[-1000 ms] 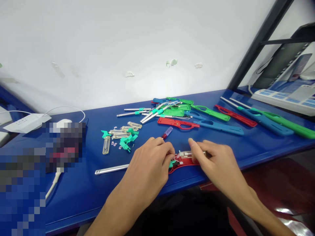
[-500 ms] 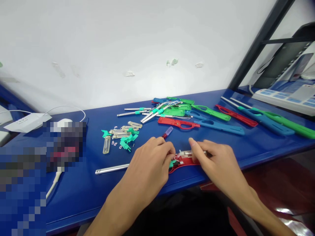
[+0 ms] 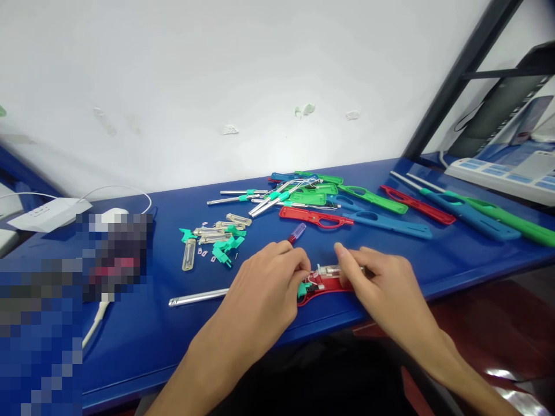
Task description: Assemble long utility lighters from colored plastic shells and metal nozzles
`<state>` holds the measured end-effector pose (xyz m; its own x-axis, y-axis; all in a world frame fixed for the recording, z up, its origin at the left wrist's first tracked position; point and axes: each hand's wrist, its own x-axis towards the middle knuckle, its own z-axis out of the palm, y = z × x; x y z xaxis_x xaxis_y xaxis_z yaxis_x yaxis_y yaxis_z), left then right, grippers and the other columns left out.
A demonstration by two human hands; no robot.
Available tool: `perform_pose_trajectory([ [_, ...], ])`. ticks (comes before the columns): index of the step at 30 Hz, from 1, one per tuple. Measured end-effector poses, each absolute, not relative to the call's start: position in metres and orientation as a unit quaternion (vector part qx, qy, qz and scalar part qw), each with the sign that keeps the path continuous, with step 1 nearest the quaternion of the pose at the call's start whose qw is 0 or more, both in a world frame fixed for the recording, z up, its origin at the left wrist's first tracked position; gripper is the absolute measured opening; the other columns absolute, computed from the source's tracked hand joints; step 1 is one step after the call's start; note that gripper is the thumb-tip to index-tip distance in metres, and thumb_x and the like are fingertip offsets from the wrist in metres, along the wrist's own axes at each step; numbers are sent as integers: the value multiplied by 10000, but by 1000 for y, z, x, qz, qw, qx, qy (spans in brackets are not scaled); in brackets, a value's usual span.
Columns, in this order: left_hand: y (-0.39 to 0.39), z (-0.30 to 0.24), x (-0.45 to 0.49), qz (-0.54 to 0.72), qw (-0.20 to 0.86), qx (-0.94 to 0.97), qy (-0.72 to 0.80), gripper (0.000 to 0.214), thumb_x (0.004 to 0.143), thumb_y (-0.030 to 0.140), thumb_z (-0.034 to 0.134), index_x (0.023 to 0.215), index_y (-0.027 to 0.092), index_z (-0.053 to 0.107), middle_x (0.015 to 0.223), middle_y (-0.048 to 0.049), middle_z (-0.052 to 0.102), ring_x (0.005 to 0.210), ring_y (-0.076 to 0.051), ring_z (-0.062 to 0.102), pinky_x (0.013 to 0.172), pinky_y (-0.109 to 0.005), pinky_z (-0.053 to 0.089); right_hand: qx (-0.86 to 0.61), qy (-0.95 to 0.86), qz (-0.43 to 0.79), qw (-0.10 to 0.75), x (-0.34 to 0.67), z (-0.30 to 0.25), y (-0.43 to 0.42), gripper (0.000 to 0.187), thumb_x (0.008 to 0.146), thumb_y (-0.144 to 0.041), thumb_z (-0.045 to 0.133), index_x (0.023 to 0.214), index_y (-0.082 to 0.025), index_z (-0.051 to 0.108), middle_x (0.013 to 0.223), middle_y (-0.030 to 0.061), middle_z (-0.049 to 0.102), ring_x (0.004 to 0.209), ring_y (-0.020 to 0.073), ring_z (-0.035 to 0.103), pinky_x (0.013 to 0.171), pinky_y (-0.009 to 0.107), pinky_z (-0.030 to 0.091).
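Observation:
An opened red long-nosed lighter (image 3: 333, 285) lies near the table's front edge, its inside facing up. Its metal tube (image 3: 199, 297) sticks out leftward from beneath my left hand (image 3: 269, 283). Thumb and fingertips of that hand are pinched together over the lighter's middle, beside a green trigger (image 3: 304, 288) and white wires; what they pinch is hidden. My right hand (image 3: 381, 283) grips the lighter's handle end, its thumb by the clear fuel tank (image 3: 328, 270). Just behind my left hand lies a screwdriver with a purple handle (image 3: 298, 231).
Clear fuel tanks (image 3: 188, 255) and green triggers (image 3: 223, 251) lie to the left. Farther back are metal tubes (image 3: 264, 203), a red shell half (image 3: 310, 217) and a blue one (image 3: 390, 224). Whole lighters (image 3: 472, 214) and a power strip (image 3: 498, 176) are at right.
The view has shifted very slightly. Both hands keep nearly the same positions on the red lighter, and nothing else has visibly moved.

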<state>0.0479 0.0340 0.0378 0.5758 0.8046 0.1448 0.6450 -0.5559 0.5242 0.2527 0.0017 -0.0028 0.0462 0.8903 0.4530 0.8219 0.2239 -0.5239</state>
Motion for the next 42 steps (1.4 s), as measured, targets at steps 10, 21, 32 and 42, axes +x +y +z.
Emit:
perform_pose_trajectory([
  [10,32,34,50,188,190,873,409,224,1036,113,502,953,211,686,982,-23,684,913,-208,627,818,-359,488,-619,-688,32,378,252,-6,1,575,1073,-436,500,535,-235,477,480,-38,503,477,151,464,564,336,341],
  [21,30,34,50,185,185,877,403,231,996,57,492,952,196,670,980,-35,666,905,-218,624,815,-356,502,-614,-690,39,381,252,-6,2,566,1079,-435,499,552,-228,466,492,-41,497,487,142,450,580,331,334],
  [32,31,33,48,204,202,867,407,235,1044,101,480,945,196,671,960,-25,657,885,-200,607,777,-344,477,-618,-684,42,385,252,-6,2,550,1076,-422,499,569,-223,428,509,-44,496,506,138,452,575,319,333],
  [42,30,35,50,188,196,870,412,220,1026,84,509,942,193,680,976,-24,666,907,-215,619,820,-368,476,-607,-692,16,390,252,-7,5,546,1077,-411,498,573,-219,411,497,-56,475,490,124,415,553,305,315],
])
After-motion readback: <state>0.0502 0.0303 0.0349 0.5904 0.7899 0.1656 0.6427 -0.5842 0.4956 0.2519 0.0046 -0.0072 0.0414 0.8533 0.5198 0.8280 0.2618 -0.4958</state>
